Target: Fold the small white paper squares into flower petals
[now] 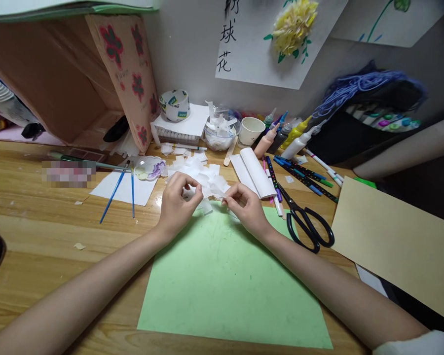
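Observation:
My left hand (179, 203) is over the back left part of a green paper sheet (233, 281), thumb and forefinger pinched together. Whatever may be between those fingertips is too small to make out. Across a short gap, my right hand (247, 209) pinches at what looks like a small white paper scrap, partly hidden by the fingers. Just behind both hands lies a loose pile of torn white paper scraps (196, 172), some touching the sheet's back edge.
Black-handled scissors (307, 222), a white paper roll (258, 172) and markers (303, 175) lie to the right. Behind are a glass bowl of scraps (222, 133), a paper cup (251, 130), paint bottles (268, 140) and a tape roll (175, 104). Paintbrushes (114, 192) lie left.

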`<action>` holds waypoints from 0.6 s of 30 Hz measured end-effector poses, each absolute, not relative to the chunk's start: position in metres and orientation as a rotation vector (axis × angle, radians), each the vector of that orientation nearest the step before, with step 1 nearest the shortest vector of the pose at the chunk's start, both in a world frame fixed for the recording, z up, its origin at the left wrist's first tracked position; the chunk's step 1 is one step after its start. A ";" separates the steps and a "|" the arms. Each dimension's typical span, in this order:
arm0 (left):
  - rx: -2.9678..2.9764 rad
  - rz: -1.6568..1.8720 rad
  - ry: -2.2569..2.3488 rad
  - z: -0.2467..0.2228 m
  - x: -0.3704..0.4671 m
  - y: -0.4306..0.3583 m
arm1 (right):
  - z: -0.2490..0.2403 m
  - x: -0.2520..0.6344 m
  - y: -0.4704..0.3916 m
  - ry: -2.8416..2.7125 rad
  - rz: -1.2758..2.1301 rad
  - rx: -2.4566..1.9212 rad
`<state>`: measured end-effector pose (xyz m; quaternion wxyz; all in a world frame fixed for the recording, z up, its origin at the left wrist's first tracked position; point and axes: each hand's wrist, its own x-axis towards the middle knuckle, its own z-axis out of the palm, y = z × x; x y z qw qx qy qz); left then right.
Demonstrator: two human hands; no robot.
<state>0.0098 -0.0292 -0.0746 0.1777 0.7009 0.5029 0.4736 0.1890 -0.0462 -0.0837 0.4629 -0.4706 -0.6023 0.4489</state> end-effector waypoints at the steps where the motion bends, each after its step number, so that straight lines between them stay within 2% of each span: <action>1: 1.953 1.349 1.442 -0.075 0.010 -0.029 | -0.084 0.189 -0.046 -1.476 1.102 -1.153; 12: 1.879 1.314 1.477 -0.073 0.008 -0.029 | -0.086 0.189 -0.046 -1.459 1.092 -1.137; 18: 2.116 0.974 1.285 -0.066 0.010 -0.037 | -0.082 0.187 -0.051 -1.620 0.978 -1.116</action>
